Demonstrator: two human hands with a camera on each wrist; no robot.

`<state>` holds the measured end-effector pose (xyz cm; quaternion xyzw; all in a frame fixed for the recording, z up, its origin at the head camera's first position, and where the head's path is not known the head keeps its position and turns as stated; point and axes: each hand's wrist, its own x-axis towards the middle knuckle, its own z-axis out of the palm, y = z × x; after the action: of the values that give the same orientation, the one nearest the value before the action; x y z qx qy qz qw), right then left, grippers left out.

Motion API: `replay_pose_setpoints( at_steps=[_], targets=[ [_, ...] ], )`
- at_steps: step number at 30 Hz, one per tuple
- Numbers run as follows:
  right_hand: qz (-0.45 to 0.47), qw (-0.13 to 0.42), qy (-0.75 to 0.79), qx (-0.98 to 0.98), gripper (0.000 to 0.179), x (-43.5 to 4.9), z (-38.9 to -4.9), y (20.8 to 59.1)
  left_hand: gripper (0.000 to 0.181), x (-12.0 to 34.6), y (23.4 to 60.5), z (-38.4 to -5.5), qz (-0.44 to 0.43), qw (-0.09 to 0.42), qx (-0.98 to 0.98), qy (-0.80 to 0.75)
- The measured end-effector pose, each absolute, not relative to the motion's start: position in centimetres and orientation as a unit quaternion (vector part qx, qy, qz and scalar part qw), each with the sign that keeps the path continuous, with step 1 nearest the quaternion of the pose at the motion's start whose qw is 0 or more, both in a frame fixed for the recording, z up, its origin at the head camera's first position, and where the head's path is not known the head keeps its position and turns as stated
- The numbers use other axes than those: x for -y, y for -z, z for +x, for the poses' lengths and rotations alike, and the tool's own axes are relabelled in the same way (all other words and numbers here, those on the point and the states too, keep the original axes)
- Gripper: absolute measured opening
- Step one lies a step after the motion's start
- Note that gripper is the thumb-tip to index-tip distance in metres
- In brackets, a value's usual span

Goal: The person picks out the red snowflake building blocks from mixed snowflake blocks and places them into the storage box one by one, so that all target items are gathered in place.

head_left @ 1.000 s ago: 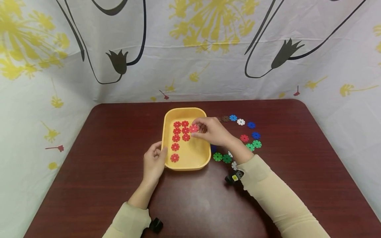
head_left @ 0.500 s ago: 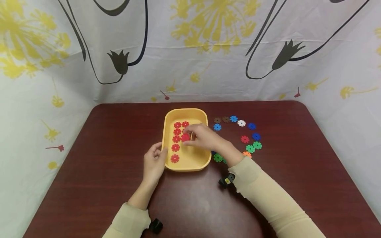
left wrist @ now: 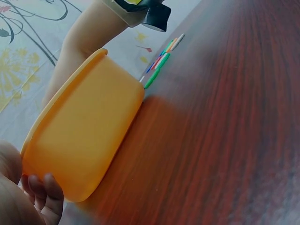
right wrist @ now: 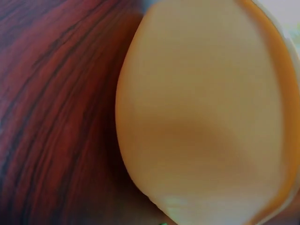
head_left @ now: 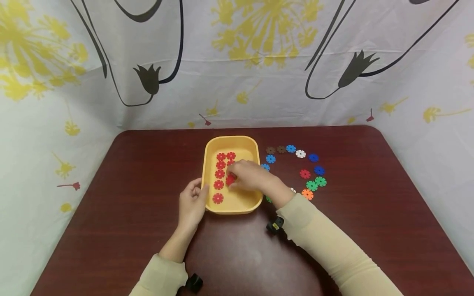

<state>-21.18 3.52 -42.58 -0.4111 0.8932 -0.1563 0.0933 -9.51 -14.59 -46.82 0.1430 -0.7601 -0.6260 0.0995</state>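
A yellow plastic tray (head_left: 242, 202) stands on the table, with red notched interlocking discs (head_left: 218, 184) in a column down its left side and the start of a second column beside it. My left hand (head_left: 191, 203) grips the tray's left wall, thumb over the rim and fingers outside; the left wrist view shows this hand (left wrist: 30, 199) at the tray's outer wall (left wrist: 89, 122). Inside the tray, my right hand (head_left: 251, 176) pinches a red disc (head_left: 230, 180) low over the second column. Only the tray's side (right wrist: 201, 89) fills the right wrist view, which hides that hand.
Right of the tray, loose discs lie on the dark table (head_left: 122, 197): brown (head_left: 281, 149), white (head_left: 300, 153), blue (head_left: 319, 170), green (head_left: 320, 181), orange (head_left: 307, 194) and one red disc (head_left: 305, 174). My right forearm covers some of them. A patterned cloth (head_left: 229, 90) hangs behind.
My right hand has moved left and toward me inside the tray, carrying the red disc down along the second column. The left hand and the tray stay in place.
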Motion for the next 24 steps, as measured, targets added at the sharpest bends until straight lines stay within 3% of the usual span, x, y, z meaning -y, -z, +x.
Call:
replay_pose_setpoints(
  at_steps=[9,14,24],
  targets=[
    [-0.389,0.066,0.177,-0.902,0.032,-3.7,-21.0,42.6,0.038,14.5,46.9,-9.5,0.143,0.101,0.756,0.631],
    [-0.376,0.017,0.246,-0.893,0.034,-4.8,-21.3,42.3,0.039,14.5,46.9,-9.5,0.143,0.103,0.754,0.633],
    [-0.381,-0.077,0.365,-0.846,0.022,-8.8,-22.1,42.5,0.038,14.5,46.9,-9.6,0.147,0.098,0.756,0.63]
  ],
)
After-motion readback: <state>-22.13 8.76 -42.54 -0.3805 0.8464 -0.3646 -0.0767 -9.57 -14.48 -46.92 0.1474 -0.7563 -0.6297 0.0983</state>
